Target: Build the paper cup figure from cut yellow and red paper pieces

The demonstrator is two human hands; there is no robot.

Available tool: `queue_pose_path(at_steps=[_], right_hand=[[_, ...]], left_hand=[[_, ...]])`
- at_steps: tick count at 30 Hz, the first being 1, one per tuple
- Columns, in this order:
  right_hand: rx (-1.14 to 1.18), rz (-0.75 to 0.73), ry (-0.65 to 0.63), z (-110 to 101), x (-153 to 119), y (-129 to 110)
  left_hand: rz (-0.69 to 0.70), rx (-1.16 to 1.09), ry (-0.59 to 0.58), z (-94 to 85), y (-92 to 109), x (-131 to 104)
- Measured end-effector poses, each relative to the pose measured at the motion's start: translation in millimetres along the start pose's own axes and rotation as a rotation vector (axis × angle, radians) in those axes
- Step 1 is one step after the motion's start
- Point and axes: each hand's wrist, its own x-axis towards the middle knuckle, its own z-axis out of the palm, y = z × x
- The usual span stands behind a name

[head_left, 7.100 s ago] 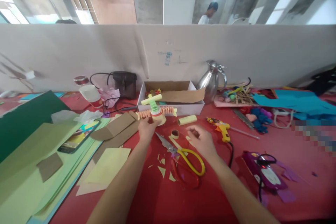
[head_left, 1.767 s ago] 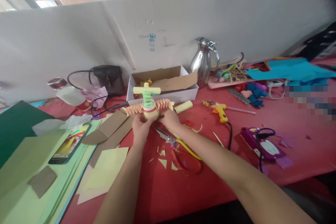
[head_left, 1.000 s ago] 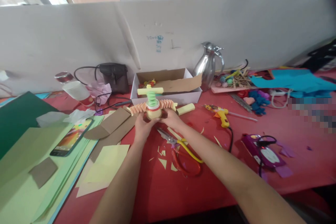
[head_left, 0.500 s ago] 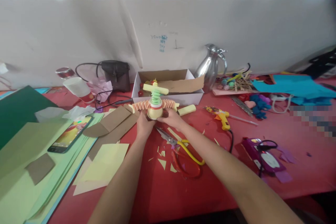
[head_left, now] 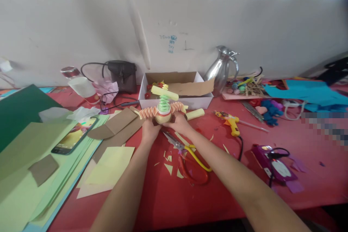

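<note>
A paper figure (head_left: 163, 116) with a round cream body, a green folded neck and orange folded arms is held between both hands over the red table. My left hand (head_left: 150, 129) is closed on its lower left side, and my right hand (head_left: 178, 123) grips it from the lower right. A pale yellow roll (head_left: 165, 93) lies across the top of the green neck. Just below my hands are scissors (head_left: 187, 152) with red and yellow handles, among small paper scraps.
Behind the figure stands a white box (head_left: 176, 102), with a steel jug (head_left: 220, 69) beside it. A yellow glue gun (head_left: 232, 125) and purple device (head_left: 274, 165) are on the right. Papers and a phone (head_left: 74, 136) lie left.
The paper figure has turned and tilted slightly in my hands; its left orange arm shows longer and its top leans right. The whole view has shifted a little.
</note>
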Motion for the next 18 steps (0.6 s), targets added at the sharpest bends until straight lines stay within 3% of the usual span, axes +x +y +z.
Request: queue_pose_path(at_steps=[6,14,18], right_hand=[[0.011,-0.006,-0.003,-0.5,-0.9,-4.1],[0.019,-0.013,0.001,1.8,2.0,-5.0],[0.017,0.001,0.001,4.0,2.9,-3.0]], left_hand=[[-0.055,-0.079,-0.052,-8.5,-1.8,-5.1],[-0.008,-0.268,-0.198,-6.7,2.9,-2.0],[0.031,-0.259,-0.166,-3.0,2.3,-2.4]])
